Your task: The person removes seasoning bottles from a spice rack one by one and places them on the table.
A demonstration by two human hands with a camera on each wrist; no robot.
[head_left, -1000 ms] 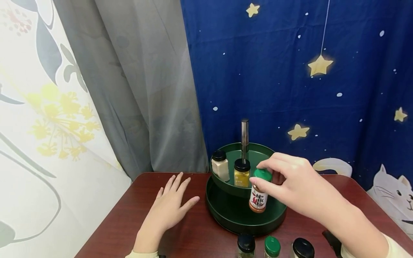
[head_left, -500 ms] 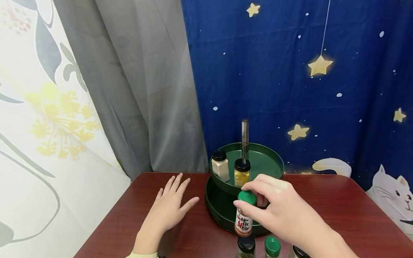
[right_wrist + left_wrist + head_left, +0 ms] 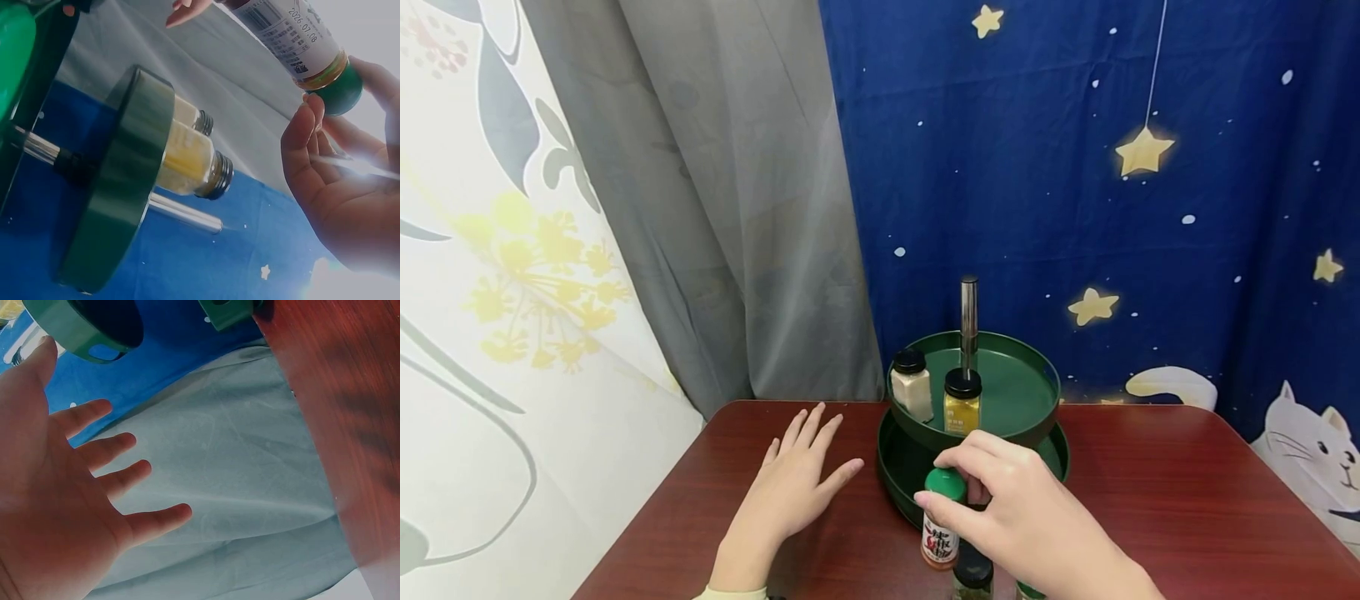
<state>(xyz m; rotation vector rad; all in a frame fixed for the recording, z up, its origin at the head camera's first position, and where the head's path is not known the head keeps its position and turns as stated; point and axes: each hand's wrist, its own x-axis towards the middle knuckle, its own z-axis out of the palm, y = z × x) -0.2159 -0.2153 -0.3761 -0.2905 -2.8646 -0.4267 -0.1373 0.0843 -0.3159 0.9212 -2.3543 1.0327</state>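
My right hand (image 3: pixel 1026 512) holds a spice bottle (image 3: pixel 940 540) by its green cap, thumb on one side and fingers on the other. The bottle hangs upright in front of the green two-tier rack (image 3: pixel 1018 387), its white label facing me. In the right wrist view, the same bottle (image 3: pixel 300 40) shows a barcode and a printed date. My left hand (image 3: pixel 793 483) is spread beside the rack, holding nothing; the left wrist view shows its palm (image 3: pixel 62 500) and separated fingers. On the upper tier stand a jar of pale powder (image 3: pixel 912 393) and a yellow spice jar (image 3: pixel 962 410), both black-lidded.
A metal post (image 3: pixel 970 321) rises from the rack's middle. Near the bottom edge, a black-lidded jar (image 3: pixel 973 573) and a green lid (image 3: pixel 1028 592) are partly hidden by my right hand. The reddish-brown table (image 3: pixel 1157 492) reaches back to grey and blue curtains (image 3: pixel 1075 208).
My right hand has carried the green-capped bottle left and toward me, away from the front of the rack. The left hand has stayed in place.
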